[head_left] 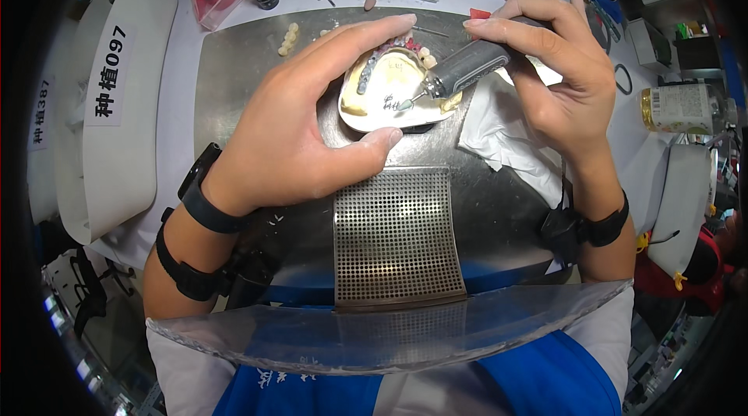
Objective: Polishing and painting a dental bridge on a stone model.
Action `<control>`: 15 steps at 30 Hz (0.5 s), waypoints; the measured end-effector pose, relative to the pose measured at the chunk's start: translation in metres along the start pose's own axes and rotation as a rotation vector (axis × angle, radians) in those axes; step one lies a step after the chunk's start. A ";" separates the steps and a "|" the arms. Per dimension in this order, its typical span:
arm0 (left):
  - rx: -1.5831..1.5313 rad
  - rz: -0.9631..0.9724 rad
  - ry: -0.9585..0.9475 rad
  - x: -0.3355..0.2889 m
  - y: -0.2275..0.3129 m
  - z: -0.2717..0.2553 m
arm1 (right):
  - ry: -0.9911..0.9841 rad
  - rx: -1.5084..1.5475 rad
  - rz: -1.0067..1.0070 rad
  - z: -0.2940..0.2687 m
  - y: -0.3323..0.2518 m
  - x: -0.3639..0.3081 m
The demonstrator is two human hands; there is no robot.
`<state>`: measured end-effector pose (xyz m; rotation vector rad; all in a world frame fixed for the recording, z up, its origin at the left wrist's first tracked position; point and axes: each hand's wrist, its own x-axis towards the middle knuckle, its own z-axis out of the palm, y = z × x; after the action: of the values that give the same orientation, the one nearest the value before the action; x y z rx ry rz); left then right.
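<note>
A plaster dental model (pixel 396 73), cream and white with grey teeth along one side, rests on the metal bench plate. My left hand (pixel 292 116) wraps round it, the thumb at its near edge and the fingers over its far left side. In my right hand (pixel 565 65) is a dark rotary handpiece (pixel 471 69), gripped like a pen. Its small greenish tip (pixel 404 104) points down at the model's near part; whether it touches cannot be told. Red and tooth-coloured parts (pixel 428 60) stand at the model's far right.
A perforated metal grid (pixel 397 237) lies before the model, behind a clear shield (pixel 389 334). White tissue (pixel 506 132) is bunched under my right hand. A tooth-coloured bridge (pixel 288 40) lies far left. White bins (pixel 128 104) stand left; a jar (pixel 686 109) stands right.
</note>
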<state>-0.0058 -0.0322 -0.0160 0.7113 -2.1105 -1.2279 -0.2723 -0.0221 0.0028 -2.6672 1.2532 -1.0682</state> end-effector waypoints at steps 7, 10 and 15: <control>0.027 0.007 -0.002 0.000 0.000 0.000 | 0.039 -0.009 -0.041 -0.001 0.002 0.003; 0.015 0.008 0.001 0.000 -0.001 0.001 | 0.054 0.138 0.066 0.005 -0.006 0.002; 0.038 -0.008 0.002 0.000 0.001 0.001 | 0.031 -0.071 -0.029 0.006 -0.001 0.005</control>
<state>-0.0061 -0.0313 -0.0155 0.7374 -2.1365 -1.1943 -0.2657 -0.0263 0.0014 -2.7389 1.2852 -1.0936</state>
